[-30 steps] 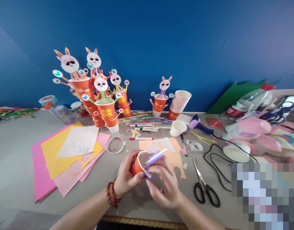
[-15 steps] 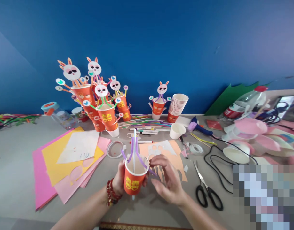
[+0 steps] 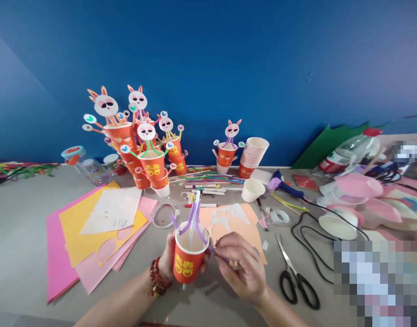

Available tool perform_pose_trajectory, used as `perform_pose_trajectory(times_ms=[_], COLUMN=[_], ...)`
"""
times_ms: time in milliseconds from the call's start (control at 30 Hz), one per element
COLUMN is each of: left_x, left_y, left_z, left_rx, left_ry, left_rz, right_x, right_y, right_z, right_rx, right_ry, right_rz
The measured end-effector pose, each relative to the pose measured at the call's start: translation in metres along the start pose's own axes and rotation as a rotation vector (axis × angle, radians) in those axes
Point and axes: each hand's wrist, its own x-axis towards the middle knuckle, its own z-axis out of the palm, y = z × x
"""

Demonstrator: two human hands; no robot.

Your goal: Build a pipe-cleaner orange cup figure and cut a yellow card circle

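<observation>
orange cup (image 3: 188,257) turned upright from tipped a second ago, straws (image 3: 193,218) now poking up, right hand (image 3: 244,268) closed from spread open to pinching the purple straw end at cup's right side

I hold the cup (image 3: 189,260) in my left hand (image 3: 166,262) over the near part of the table (image 3: 21,213). Straws (image 3: 193,217) stand in it, and my right hand (image 3: 245,269) is just to its right, pinching the end of one. A pile of paper sheets (image 3: 75,236) lies to the left, with a tape ring (image 3: 162,214) between it and the cup. Scissors (image 3: 296,282) lie to the right, a cable (image 3: 306,236) beyond them. Behind, along the wall, a cluster of cup figures (image 3: 143,152) stands at left and a cup stack (image 3: 253,154) at centre. Markers (image 3: 203,186) lie in front of both.
</observation>
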Motion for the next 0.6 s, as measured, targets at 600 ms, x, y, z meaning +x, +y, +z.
perform_pose_trajectory(times_ms=[600], left_x=[0.002], left_y=[0.011], left_z=[0.003], left_rx=[0.048], left_ry=[-0.056], left_rz=[-0.166], right_x=[-0.004], right_y=[0.015], right_z=[-0.008], right_rx=[0.145], right_ry=[-0.073], right_rz=[0.194])
